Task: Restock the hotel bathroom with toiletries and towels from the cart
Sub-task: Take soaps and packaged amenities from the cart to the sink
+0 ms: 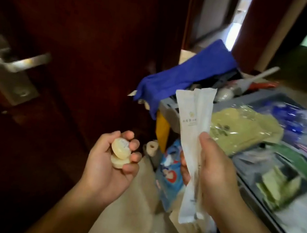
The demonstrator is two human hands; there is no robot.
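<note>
Two round soaps (121,148) are sitting stacked mid-frame in the left hand (108,165), its fingers (130,168) curling round them. Just right of centre, the right hand (212,170) is pinching long white sachets (192,118) under the thumb, beside the cart (168,104). A blue glove (185,75) is draping over the cart's far corner. Both hands are looking full, so I'm judging it best to grip the soaps snugly and carry now.
</note>
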